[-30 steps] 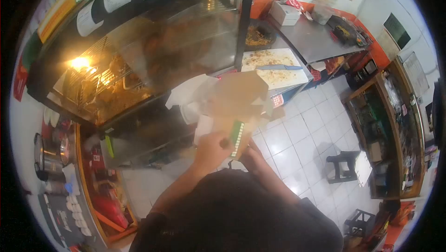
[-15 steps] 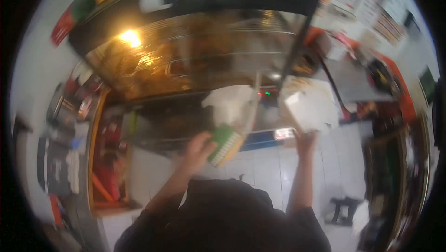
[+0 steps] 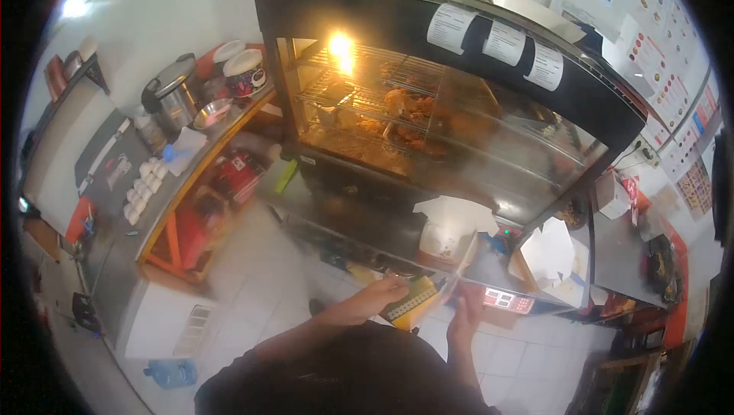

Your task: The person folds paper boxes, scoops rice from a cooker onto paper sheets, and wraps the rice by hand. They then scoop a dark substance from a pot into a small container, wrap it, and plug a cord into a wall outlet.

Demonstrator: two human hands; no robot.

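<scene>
My left hand [image 3: 382,295] is closed on the near end of a green and yellow printed carton [image 3: 417,305], low in front of my body. Just right of the carton is my right hand [image 3: 465,314], fingers pointing up and smeared by motion. Behind the carton, on the counter, stands an open white box [image 3: 449,231] with its flaps spread. A scale with a red-lit display [image 3: 508,300] lies beyond my right hand. Another open white box [image 3: 547,250] stands beside the scale.
A heated glass display cabinet [image 3: 459,55] with fried food on racks [image 3: 405,109] rises ahead. To the left, a side counter holds a large metal pot [image 3: 174,90], a tub [image 3: 245,74] and a row of small white items [image 3: 145,189]. A blue water bottle [image 3: 172,373] lies on the floor.
My view has turned to the left. My right hand has moved away from the white box by the scale, toward the carton. My left hand still holds the carton.
</scene>
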